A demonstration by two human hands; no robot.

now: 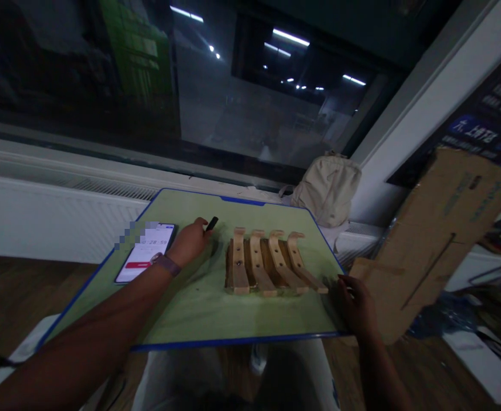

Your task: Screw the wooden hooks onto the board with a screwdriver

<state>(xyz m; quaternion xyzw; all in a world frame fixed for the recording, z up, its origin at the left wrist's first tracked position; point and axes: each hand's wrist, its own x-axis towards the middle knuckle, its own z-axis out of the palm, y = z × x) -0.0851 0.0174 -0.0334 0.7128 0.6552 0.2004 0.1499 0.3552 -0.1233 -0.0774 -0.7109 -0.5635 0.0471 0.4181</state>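
Note:
My left hand is closed on a short black stick-shaped object, whose exact kind I cannot make out. It is held just above the green tabletop, between the phone and a wooden coat rack. The coat rack lies flat, a brown board with several pale curved wooden hooks across it. Dark screws or holes show on the hooks. At the table's right edge, my right hand has its fingers curled in, apart from the rack. Whatever lies between those fingers, if anything, is too dark to see.
The small table has a blue rim. A phone showing a timer lies at its left. Behind stand a radiator and a window; a beige backpack rests at the back right. A large cardboard piece leans at the right.

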